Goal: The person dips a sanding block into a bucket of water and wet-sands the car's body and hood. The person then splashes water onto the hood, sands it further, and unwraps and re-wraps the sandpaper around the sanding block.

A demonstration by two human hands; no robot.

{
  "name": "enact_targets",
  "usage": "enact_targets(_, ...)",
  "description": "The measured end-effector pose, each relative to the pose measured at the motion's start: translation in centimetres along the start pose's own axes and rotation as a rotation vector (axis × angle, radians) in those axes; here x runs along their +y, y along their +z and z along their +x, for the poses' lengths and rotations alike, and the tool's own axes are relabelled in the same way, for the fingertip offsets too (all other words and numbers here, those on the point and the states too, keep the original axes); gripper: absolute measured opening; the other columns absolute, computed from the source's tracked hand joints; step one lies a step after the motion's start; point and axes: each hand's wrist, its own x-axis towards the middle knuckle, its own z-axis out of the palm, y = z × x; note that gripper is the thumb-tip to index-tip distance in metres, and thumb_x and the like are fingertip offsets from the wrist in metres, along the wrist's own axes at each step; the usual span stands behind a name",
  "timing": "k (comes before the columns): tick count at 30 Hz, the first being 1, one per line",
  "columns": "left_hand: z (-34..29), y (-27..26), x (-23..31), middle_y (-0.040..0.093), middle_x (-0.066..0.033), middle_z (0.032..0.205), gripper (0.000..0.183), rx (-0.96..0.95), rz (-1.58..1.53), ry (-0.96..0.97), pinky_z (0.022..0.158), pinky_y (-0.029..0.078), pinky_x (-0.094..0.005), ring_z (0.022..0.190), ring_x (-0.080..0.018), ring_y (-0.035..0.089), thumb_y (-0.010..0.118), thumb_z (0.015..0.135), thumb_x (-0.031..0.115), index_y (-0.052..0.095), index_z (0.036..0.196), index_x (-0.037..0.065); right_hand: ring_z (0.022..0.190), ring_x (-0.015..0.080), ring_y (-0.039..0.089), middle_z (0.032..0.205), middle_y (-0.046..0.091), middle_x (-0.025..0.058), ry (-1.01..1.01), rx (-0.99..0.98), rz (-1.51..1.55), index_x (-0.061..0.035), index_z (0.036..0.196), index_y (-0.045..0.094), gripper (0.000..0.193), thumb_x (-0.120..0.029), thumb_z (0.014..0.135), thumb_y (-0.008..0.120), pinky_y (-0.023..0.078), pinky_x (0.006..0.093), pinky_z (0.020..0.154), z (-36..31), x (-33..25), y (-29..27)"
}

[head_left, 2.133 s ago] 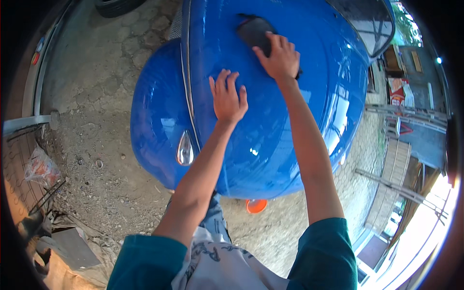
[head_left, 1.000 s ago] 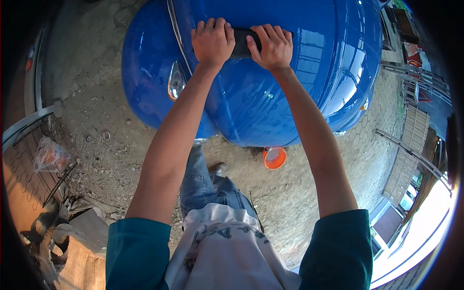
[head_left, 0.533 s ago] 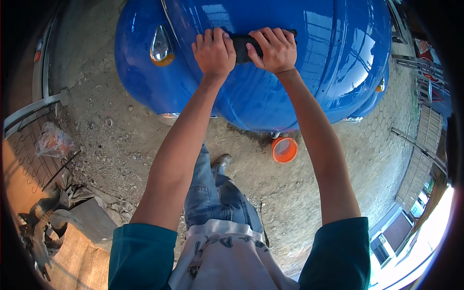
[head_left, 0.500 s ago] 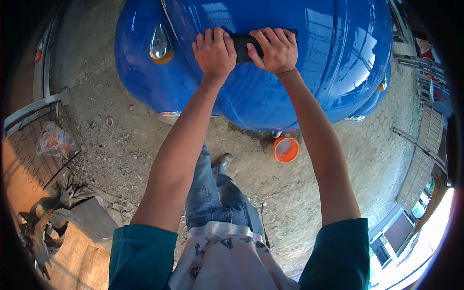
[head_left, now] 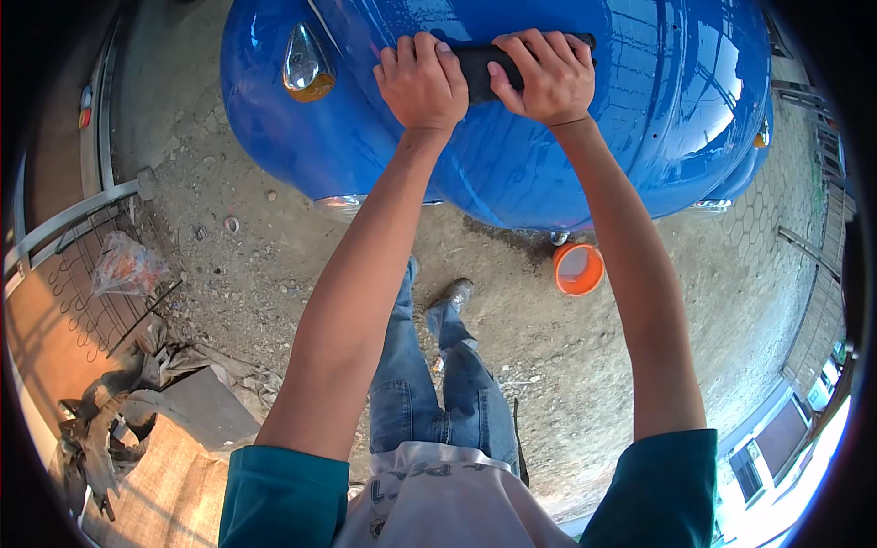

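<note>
Both my hands hold a black, bar-shaped block (head_left: 480, 73) flat against the wet-looking, glossy blue bonnet of a rounded car (head_left: 539, 173). My left hand (head_left: 422, 84) is closed over the block's left end, with its fingers pointing away from me. My right hand (head_left: 546, 78) wraps the right part, its thumb lying across the near face. A short end of the block sticks out past my right fingers. The block's underside is hidden. Left of my hands, a chrome teardrop lamp with an amber lens (head_left: 308, 66) sits on the fender.
An orange bucket (head_left: 578, 269) stands on the dirt floor below the car's front. At the left are a wire rack (head_left: 91, 292), a clear plastic bag (head_left: 128, 265) and a grey box (head_left: 208, 408) among cloths. Paving (head_left: 749, 228) runs along the right.
My hands and the block have shifted slightly right and away over the bonnet. The whole view has shifted too, and my legs stand differently. Both hands keep their hold.
</note>
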Motion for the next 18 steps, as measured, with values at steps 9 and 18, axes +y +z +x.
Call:
enact_targets(9, -5.1, -1.0, 1.4, 0.057, -0.0066, 0.084, 0.017, -0.033, -0.028, -0.006, 0.070, 0.039, -0.0453, 0.078, -0.0320, 0.053, 0.051, 0.092, 0.026, 0.056, 0.083, 0.013, 0.074, 0.0148, 0.058, 0.091, 0.064, -0.0061, 0.021, -0.035, -0.017, -0.0218, 0.094, 0.069, 0.021, -0.039, 0.083, 0.064, 0.042, 0.0332, 0.079, -5.0, -1.3, -2.0)
enact_targets(18, -13.6, -2.2, 1.9, 0.057, -0.0051, 0.083, 0.017, -0.124, -0.045, 0.001, 0.068, 0.037, -0.0430, 0.076, -0.0292, 0.052, 0.049, 0.092, 0.024, 0.056, 0.081, 0.013, 0.088, 0.0144, 0.064, 0.102, 0.068, -0.0059, 0.118, -0.191, -0.070, -0.0211, 0.098, 0.070, 0.026, -0.041, 0.085, 0.059, 0.042, 0.0366, 0.086, -14.5, -6.3, -4.7)
